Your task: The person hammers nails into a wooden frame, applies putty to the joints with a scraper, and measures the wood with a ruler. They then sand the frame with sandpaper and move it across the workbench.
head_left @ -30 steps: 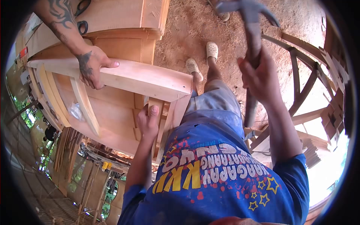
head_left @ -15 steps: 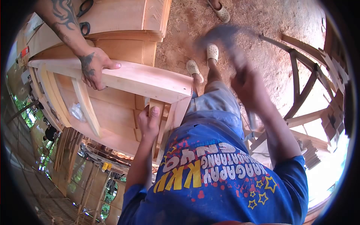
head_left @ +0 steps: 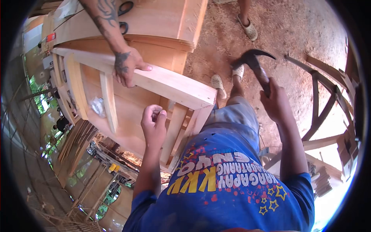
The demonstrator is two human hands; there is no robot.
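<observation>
My right hand (head_left: pixel 275 103) is wrapped round the handle of a claw hammer (head_left: pixel 253 63), raised off to the right of the wooden frame (head_left: pixel 174 87). My left hand (head_left: pixel 154 124) is in front of the frame's near end, fingers curled in toward the thumb. Whatever those fingers may hold is hidden. Just right of it stands an upright slat (head_left: pixel 174 125), fitted inside the frame near the corner; the hand appears clear of it. Another person's tattooed hand (head_left: pixel 129 66) rests over the frame's top rail, thumb on the upper face.
Wooden panels (head_left: pixel 154 19) are stacked behind the frame, with black-handled scissors (head_left: pixel 124 17) on them. A clear plastic bag (head_left: pixel 97 106) lies inside the frame. Curved wooden parts (head_left: pixel 320 92) stand at right on the dirt floor (head_left: pixel 216 36). A co-worker's clog (head_left: pixel 248 30) is beyond.
My left hand has come off the slat and now curls beside it. The hammer, blurred in motion before, is now sharp. The whole view has shifted, with the frame appearing farther right and lower.
</observation>
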